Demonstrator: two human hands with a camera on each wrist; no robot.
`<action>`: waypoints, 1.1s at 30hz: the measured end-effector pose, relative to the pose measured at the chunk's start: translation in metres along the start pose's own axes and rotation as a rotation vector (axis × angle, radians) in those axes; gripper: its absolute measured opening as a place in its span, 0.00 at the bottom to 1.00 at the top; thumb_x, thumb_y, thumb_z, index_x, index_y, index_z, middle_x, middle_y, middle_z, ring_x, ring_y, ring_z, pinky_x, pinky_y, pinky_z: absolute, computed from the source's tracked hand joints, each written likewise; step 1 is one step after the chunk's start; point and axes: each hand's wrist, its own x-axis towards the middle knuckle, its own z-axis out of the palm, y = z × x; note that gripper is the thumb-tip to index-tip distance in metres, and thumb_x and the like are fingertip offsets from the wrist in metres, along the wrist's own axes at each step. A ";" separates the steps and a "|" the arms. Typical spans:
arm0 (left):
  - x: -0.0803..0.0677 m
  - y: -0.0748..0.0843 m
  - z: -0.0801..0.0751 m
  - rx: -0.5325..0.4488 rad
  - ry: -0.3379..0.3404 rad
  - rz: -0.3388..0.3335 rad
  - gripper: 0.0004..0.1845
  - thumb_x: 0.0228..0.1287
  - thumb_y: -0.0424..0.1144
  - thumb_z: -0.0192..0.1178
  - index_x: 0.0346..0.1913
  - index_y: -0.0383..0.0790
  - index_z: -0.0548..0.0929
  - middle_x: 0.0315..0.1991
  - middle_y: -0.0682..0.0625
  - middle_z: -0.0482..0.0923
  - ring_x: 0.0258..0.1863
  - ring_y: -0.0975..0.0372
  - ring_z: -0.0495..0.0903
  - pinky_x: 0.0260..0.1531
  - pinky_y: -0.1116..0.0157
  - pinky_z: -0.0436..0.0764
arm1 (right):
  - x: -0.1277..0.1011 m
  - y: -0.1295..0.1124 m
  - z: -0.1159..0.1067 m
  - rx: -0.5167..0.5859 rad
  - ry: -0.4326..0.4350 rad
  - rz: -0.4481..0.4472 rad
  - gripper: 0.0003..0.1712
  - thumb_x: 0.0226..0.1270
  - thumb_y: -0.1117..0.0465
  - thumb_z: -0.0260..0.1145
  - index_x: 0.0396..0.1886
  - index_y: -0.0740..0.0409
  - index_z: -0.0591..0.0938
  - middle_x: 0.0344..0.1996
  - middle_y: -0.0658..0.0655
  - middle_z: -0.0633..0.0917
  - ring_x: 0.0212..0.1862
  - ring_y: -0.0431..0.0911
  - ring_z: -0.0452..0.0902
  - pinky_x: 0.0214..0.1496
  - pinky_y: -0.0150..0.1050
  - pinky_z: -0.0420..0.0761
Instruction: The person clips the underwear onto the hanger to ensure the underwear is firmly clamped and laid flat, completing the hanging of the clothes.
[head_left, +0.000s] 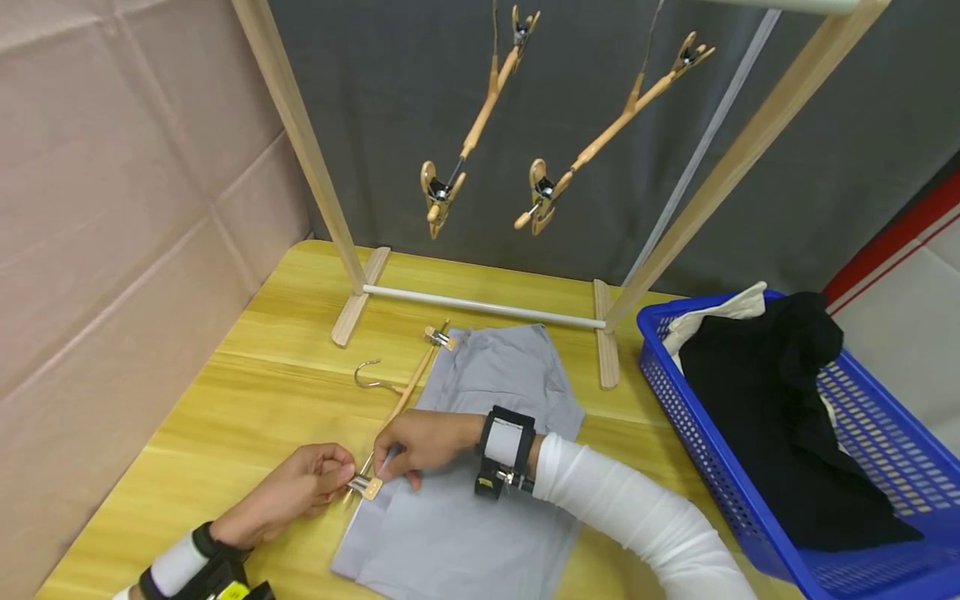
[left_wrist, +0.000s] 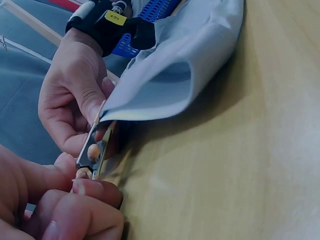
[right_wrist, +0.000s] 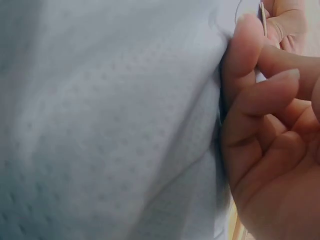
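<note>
A light grey garment (head_left: 480, 533) lies on the table, its left edge along a wooden clip hanger (head_left: 408, 390) with a metal hook. At the hanger's far end, a clip (head_left: 440, 337) sits on the garment's edge. My left hand (head_left: 300, 486) pinches the handles of the near clip (head_left: 367, 484). In the left wrist view, that clip's jaws meet the cloth edge beside an open fold. My right hand (head_left: 427, 446) pinches the garment's edge right by the clip. The right wrist view shows its curled fingers (right_wrist: 245, 55) against the dotted cloth.
A wooden rack with a white lower bar (head_left: 480, 307) stands at the back. Two clip hangers (head_left: 487, 108) hang from it, their clips holding nothing. On the right, a blue basket (head_left: 675, 400) holds black cloth (head_left: 780, 417) and cream cloth (head_left: 712, 315). A pale wall covering borders the left.
</note>
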 end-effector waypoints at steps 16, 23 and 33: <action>0.001 0.004 -0.010 -0.043 -0.145 0.017 0.16 0.75 0.38 0.49 0.53 0.25 0.68 0.27 0.50 0.70 0.18 0.68 0.62 0.16 0.73 0.60 | 0.001 -0.012 0.012 0.020 0.214 0.080 0.05 0.68 0.60 0.64 0.35 0.54 0.86 0.14 0.44 0.79 0.15 0.36 0.77 0.20 0.27 0.71; 0.005 0.001 -0.016 -0.104 -0.333 0.053 0.18 0.77 0.37 0.43 0.60 0.29 0.72 0.23 0.54 0.68 0.11 0.68 0.52 0.11 0.69 0.52 | -0.005 -0.016 0.013 -0.040 0.269 0.037 0.07 0.70 0.58 0.62 0.34 0.53 0.85 0.18 0.41 0.80 0.15 0.33 0.76 0.20 0.26 0.72; 0.010 0.013 0.011 0.131 -0.006 0.117 0.13 0.72 0.40 0.52 0.39 0.30 0.76 0.14 0.58 0.55 0.11 0.69 0.52 0.11 0.71 0.55 | -0.015 -0.010 -0.007 0.048 0.734 0.200 0.25 0.69 0.45 0.60 0.16 0.54 0.82 0.11 0.45 0.77 0.14 0.40 0.72 0.17 0.29 0.69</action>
